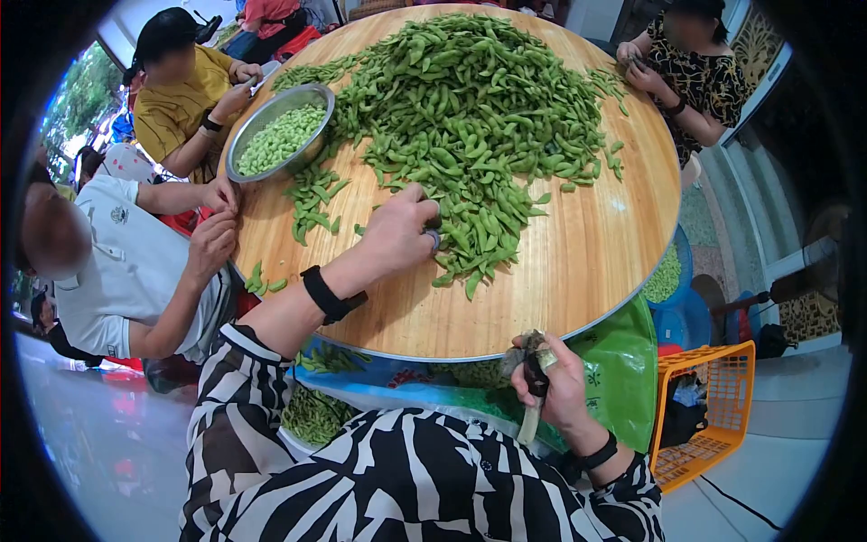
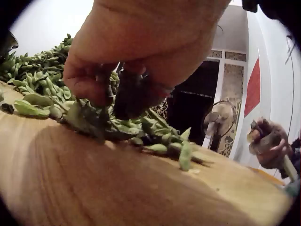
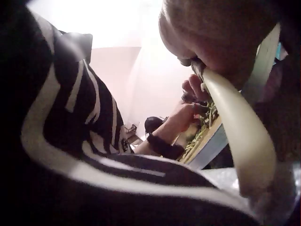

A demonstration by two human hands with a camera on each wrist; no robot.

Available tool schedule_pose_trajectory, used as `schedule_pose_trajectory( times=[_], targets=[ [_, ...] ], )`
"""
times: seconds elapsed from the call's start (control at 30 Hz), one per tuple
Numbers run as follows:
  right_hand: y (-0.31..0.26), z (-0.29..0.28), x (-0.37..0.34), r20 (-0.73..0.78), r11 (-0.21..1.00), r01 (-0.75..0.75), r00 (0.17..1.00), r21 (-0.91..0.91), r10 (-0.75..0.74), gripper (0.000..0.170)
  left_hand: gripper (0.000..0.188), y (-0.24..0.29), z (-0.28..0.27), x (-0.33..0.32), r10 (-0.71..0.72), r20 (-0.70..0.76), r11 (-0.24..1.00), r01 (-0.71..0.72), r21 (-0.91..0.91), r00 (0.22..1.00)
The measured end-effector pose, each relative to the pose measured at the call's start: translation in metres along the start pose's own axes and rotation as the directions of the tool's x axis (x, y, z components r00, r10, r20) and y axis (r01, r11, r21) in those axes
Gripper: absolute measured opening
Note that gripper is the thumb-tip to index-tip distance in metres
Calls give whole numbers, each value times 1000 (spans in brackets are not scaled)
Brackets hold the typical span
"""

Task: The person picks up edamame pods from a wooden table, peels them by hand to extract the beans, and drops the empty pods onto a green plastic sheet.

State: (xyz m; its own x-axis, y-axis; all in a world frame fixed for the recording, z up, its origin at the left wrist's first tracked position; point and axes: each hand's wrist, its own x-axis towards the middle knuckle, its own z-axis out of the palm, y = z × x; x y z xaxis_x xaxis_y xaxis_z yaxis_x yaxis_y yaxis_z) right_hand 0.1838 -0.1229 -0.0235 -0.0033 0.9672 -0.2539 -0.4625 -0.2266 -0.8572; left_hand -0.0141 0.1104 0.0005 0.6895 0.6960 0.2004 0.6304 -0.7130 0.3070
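Green bean pods point(image 1: 479, 117) lie heaped on a round wooden table point(image 1: 388, 307). At the heap's near edge, the left hand point(image 1: 402, 230) has its fingers curled down among the pods; in the left wrist view the same hand point(image 2: 136, 52) pinches some pods point(image 2: 87, 117) low over the wood, its fingertips partly hidden by dark coverings. Off the table's near right edge, the right hand point(image 1: 555, 379) grips a pale, smooth, curved object point(image 1: 529, 423), with dark material around the fingers. That object point(image 3: 242, 127) sticks out below the right hand point(image 3: 221, 42) in the right wrist view; its other end is hidden.
A metal bowl point(image 1: 322, 97) of shelled beans stands at the table's left. People sit at the left, back left and back right. Below the near edge are a green bag point(image 1: 623, 379), a container of pods point(image 1: 316, 415) and an orange basket point(image 1: 736, 397); a blue tub point(image 1: 684, 262) stands right.
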Motion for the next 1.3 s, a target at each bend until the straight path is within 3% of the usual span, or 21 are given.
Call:
schedule_pose_trajectory(
  times=[0.07, 0.1, 0.13, 0.17, 0.2, 0.27, 0.37, 0.5, 0.73, 0.8, 0.93, 1.0, 1.1, 1.23, 1.3],
  targets=[
    [-7, 3, 5, 18, 1000, 14, 1000, -28, -13, 37, 13, 2, -4, -1, -134, -83, 978, 118, -172, 988],
    [-12, 5, 7, 15, 994, 44, 999, -104, -43, 38, 13, 6, -6, -3, -129, -79, 978, 114, -173, 988],
    [-18, 6, 10, 13, 981, 74, 997, -180, -73, 38, 12, 12, -9, -5, -232, 82, 834, 241, -496, 969],
    [-23, 10, 12, 6, 981, 74, 997, -180, -75, 38, 12, 20, -13, -7, -265, 269, 572, 375, -730, 926],
    [-27, 16, 14, 7, 980, 90, 996, -175, -90, 39, 12, 32, -18, -11, -256, 273, 571, 373, -731, 927],
    [-33, 16, 18, 64, 988, 72, 996, -136, -63, 38, 14, 58, -24, -20, -208, 474, 402, 517, -756, 855],
    [-34, 22, 23, 65, 997, 29, 998, -77, -24, 39, 16, 67, -4, -33, -105, 457, 343, 464, -817, 883],
    [-24, 17, 24, 127, 1000, 7, 992, 9, -8, 41, 14, 78, -3, -39, -65, 523, 258, 521, -814, 850],
    [-18, 19, 26, 139, 999, 42, 989, 14, -44, 40, 23, 83, 7, -43, -75, 485, 309, 483, -819, 871],
    [-19, 20, 24, 120, 997, 17, 992, 80, -27, 40, 19, 90, 5, -44, -117, 495, 92, 505, -858, 861],
    [-17, 21, 21, 113, 998, 26, 993, 53, -32, 40, 22, 86, 17, -48, -123, 515, 63, 524, -849, 849],
    [-16, 20, 20, 137, 997, 29, 990, 71, -38, 40, 21, 89, 22, -49, -144, 419, 22, 426, -905, 897],
    [-17, 16, 17, 154, 999, 20, 988, 32, -25, 41, 21, 88, 13, -49, -114, 514, 36, 520, -853, 850],
    [-15, 17, 17, 142, 999, 53, 988, 7, -54, 41, 21, 90, 12, -50, -98, 495, 119, 504, -855, 863],
    [-16, 20, 16, 76, 994, 86, 994, -65, -81, 39, 16, 91, 17, -52, -88, 338, 149, 348, -926, 937]
  ],
)
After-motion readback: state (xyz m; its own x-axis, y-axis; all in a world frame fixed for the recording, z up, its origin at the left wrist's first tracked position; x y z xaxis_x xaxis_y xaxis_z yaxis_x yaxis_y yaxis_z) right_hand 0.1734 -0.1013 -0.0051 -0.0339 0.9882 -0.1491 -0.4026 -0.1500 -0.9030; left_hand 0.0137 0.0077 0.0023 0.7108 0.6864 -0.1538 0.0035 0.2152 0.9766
